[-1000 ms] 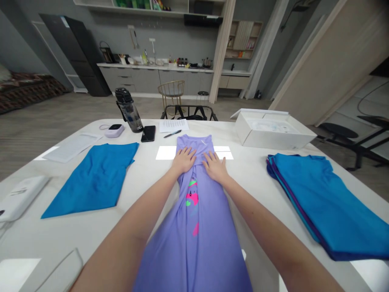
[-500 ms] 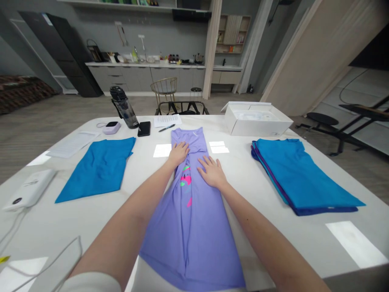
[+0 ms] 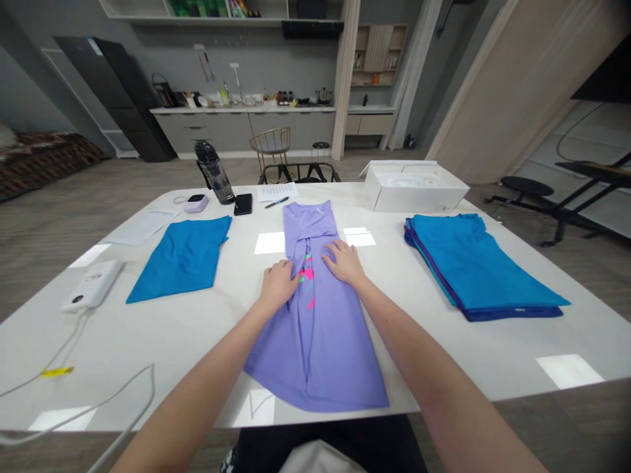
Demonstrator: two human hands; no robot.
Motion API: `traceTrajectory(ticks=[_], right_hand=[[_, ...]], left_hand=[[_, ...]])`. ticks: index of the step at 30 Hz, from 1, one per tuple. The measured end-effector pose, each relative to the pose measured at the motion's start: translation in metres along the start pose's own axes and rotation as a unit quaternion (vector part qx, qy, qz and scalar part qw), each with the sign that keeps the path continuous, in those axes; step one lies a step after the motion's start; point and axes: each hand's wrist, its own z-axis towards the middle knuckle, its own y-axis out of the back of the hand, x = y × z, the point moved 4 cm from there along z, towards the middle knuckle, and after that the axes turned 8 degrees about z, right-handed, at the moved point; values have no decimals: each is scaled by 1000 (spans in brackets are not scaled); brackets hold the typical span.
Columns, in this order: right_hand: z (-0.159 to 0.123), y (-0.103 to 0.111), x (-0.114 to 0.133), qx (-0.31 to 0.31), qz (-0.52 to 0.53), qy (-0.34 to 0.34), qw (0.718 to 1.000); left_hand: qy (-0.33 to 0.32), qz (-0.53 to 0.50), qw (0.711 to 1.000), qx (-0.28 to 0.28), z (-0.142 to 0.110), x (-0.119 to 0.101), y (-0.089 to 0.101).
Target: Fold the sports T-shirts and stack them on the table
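In front of me a lavender T-shirt (image 3: 340, 341) lies lengthwise on the white table (image 3: 424, 263), its sides folded inward over a pink and green print. My left hand (image 3: 280, 284) rests at the shirt's left folded edge, fingers slightly bent and thumb apart, beside the print. Flat on the right half of the shirt lies my right hand (image 3: 345, 263), its fingers spread. A folded blue garment (image 3: 182, 259) is to the left. On the right, a stack of folded blue and purple garments (image 3: 478, 263) sits near the table's side.
A white box (image 3: 414, 187) stands at the back right. Along the back left are a dark water bottle (image 3: 215, 172), a phone (image 3: 243, 204), a pen (image 3: 277, 202) and papers (image 3: 140, 226). A white power bank (image 3: 93, 286) with a cable (image 3: 123, 391) lies at the left.
My left hand has slid toward me and left, from the upper fold to the shirt's left edge. My right hand stays on the right half. The view has shifted, showing the table's front edge.
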Motion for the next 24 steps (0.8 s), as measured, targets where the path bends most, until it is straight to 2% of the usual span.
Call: traceTrajectory(ticks=[3, 5, 11, 14, 17, 20, 24], right_hand=[[-6, 12, 10, -42, -14, 37, 998], [-12, 17, 23, -44, -25, 62, 997], [-34, 5, 95, 61, -25, 213, 975], [-36, -5, 119, 97, -16, 225, 969], [-34, -12, 124, 122, -10, 227, 966], [-32, -14, 121, 120, -8, 233, 965], [-30, -10, 119, 104, 9, 223, 969]], left_hand=[[27, -4, 1000, 3, -22, 2, 6], [37, -17, 999, 11, -36, 3, 9], [76, -23, 995, 60, -71, 9, 16], [96, -3, 992, 85, -87, 15, 22], [93, 18, 990, 108, -109, 24, 27], [87, 31, 987, 131, -136, 34, 32], [83, 29, 990, 109, -169, 39, 50]])
